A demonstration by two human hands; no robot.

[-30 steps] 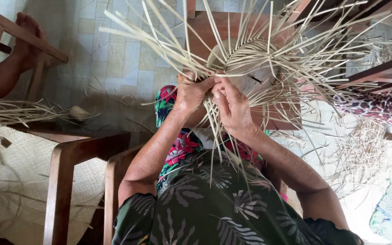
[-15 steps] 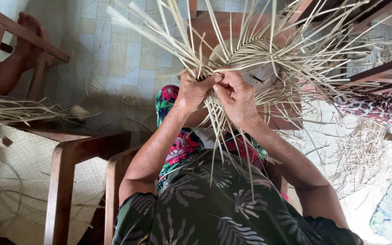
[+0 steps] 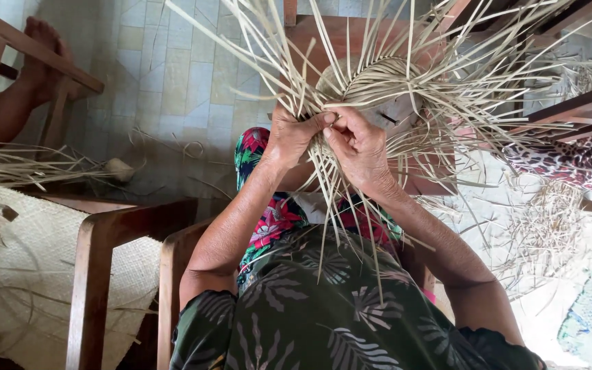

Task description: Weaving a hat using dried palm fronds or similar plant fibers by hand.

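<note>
A half-woven straw piece (image 3: 385,85) with a rounded, domed centre sits in front of me, and many long pale straw strips fan out from it in all directions. My left hand (image 3: 294,137) pinches strips at its near edge, thumb against my right fingers. My right hand (image 3: 358,147) grips neighbouring strips right beside it, knuckles up. Loose strip ends hang down over my lap and patterned clothing (image 3: 323,308).
A wooden chair frame (image 3: 97,267) stands at the left over a woven mat (image 3: 22,274). A bundle of straw (image 3: 29,171) lies on it. Another person's bare foot (image 3: 35,48) rests top left. Straw scraps (image 3: 549,226) litter the tiled floor on the right.
Both hands stay clasped at the weave's near edge and shift slightly left. The fingers rework the strips and the fan of straw sways a little.
</note>
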